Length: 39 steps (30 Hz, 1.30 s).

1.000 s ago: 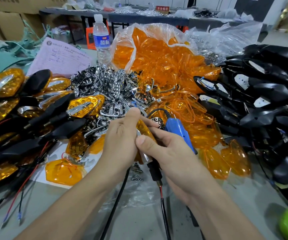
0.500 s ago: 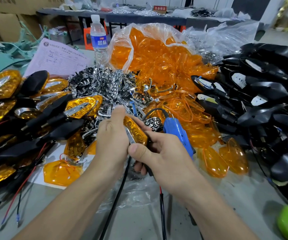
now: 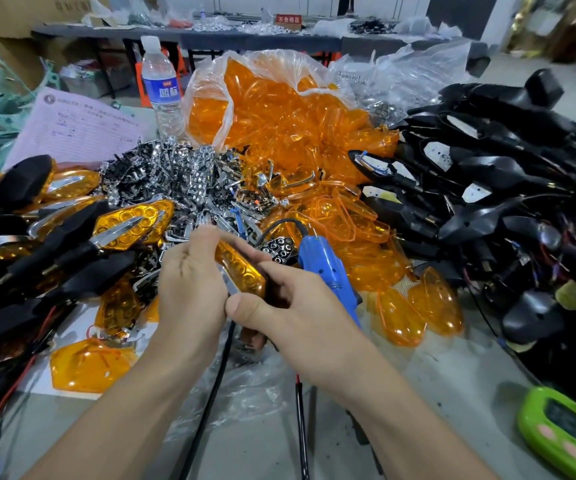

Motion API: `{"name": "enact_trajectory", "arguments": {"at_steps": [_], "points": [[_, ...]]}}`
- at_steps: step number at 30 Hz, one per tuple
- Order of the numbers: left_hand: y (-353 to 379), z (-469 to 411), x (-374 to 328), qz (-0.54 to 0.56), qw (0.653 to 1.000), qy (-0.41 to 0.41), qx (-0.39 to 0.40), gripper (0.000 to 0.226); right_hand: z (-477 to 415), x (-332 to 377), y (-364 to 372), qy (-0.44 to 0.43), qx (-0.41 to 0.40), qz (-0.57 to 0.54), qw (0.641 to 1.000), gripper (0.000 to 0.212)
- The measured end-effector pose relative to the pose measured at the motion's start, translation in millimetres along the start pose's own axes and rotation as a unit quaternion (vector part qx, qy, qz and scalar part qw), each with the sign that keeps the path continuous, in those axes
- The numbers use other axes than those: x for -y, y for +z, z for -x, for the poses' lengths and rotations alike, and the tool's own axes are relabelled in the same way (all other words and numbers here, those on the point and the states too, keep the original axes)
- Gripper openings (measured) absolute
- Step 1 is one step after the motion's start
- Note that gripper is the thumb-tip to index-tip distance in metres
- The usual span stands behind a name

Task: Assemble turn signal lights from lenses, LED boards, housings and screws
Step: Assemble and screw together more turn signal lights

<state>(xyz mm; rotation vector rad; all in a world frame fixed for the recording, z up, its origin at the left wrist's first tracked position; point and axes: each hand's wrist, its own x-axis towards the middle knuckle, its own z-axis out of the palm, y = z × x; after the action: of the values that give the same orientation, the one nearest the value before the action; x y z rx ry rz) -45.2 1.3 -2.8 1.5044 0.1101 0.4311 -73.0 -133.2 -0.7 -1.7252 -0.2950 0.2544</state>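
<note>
Water bottle [image 3: 160,88], far left: blue label, characters unclear. Left hand [image 3: 189,289] and right hand [image 3: 290,313], near centre: were together, both gripping one amber turn signal light [image 3: 241,268], long axis running far-left to near-right. Red sign [image 3: 288,19], far: read "不合格区". Blue screwdriver [image 3: 328,268] lay just right, nearest the right hand.

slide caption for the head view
Mid-assembly: left hand and right hand grip an amber turn signal light amid piles of lenses, chrome reflectors and black housings
</note>
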Motion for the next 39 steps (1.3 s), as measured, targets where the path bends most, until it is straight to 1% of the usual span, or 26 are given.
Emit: {"name": "enact_trajectory", "arguments": {"at_steps": [2,4,5,7,9,10,12,14,16,19,21,23,26,30,33,35,37,39], "points": [[-0.3,-0.1,0.3,0.020,0.999,0.002,0.038,0.042,-0.3,3.5,0.9,0.029,-0.010,-0.103,0.994,0.024],[-1.5,0.4,-0.1,0.030,0.996,0.001,0.081,0.045,1.2,8.4,0.8,0.084,-0.011,-0.231,0.969,0.024],[-1.6,0.8,-0.3,0.028,0.995,0.000,0.099,0.046,2.1,8.9,-0.3,0.103,-0.002,-0.265,0.959,0.027],[-1.2,2.5,-1.3,0.027,0.992,0.000,0.126,0.048,2.8,9.3,-3.5,0.110,0.024,-0.284,0.952,0.028],[0.2,2.9,-3.0,0.005,0.991,0.015,0.135,0.050,0.9,8.5,-5.8,0.093,0.029,-0.298,0.949,0.020],[0.5,2.5,-3.2,-0.009,0.991,0.028,0.133,0.051,-0.4,8.0,-6.1,0.085,0.018,-0.305,0.948,0.019],[0.0,3.5,-3.5,-0.001,0.991,0.046,0.125,0.046,-3.5,4.9,-5.4,0.071,-0.022,-0.297,0.952,0.020],[-1.8,4.9,-5.6,0.013,0.993,0.045,0.111,0.038,-5.6,2.2,-5.2,0.047,-0.065,-0.276,0.958,0.028],[-4.7,4.3,-6.1,0.015,0.993,0.063,0.103,0.026,-5.8,2.9,-7.0,0.012,-0.091,-0.287,0.953,0.030],[-7.1,4.2,-7.2,-0.009,0.986,0.115,0.117,0.039,-3.8,4.6,-10.6,-0.020,-0.102,-0.297,0.949,0.033],[-7.4,4.5,-7.0,-0.018,0.985,0.117,0.123,0.042,-3.1,4.2,-12.4,-0.029,-0.092,-0.297,0.950,0.034],[-6.8,4.8,-6.2,-0.003,0.986,0.106,0.131,0.040,-3.0,4.8,-13.4,-0.031,-0.088,-0.298,0.950,0.036],[-3.5,7.4,-7.3,0.016,0.985,0.103,0.139,0.037,-4.1,5.3,-12.8,-0.053,-0.103,-0.277,0.954,0.036],[-2.3,11.5,-6.6,-0.010,0.984,0.121,0.130,0.040,-5.2,1.2,-11.2,-0.096,-0.113,-0.204,0.968,0.035],[-3.2,10.4,-5.7,-0.023,0.985,0.117,0.125,0.043,-4.4,2.6,-11.7,-0.101,-0.113,-0.168,0.974,0.036],[-3.0,9.3,-5.2,-0.037,0.987,0.113,0.109,0.035,-3.6,3.3,-11.5,-0.093,-0.109,-0.101,0.985,0.031],[-3.0,7.6,-3.6,-0.065,0.988,0.100,0.095,0.030,-3.6,2.4,-10.2,-0.083,-0.109,-0.014,0.990,0.017],[-3.8,6.6,-1.8,-0.103,0.984,0.111,0.097,0.028,-3.4,1.9,-8.2,-0.066,-0.107,0.026,0.992,0.019]]}}
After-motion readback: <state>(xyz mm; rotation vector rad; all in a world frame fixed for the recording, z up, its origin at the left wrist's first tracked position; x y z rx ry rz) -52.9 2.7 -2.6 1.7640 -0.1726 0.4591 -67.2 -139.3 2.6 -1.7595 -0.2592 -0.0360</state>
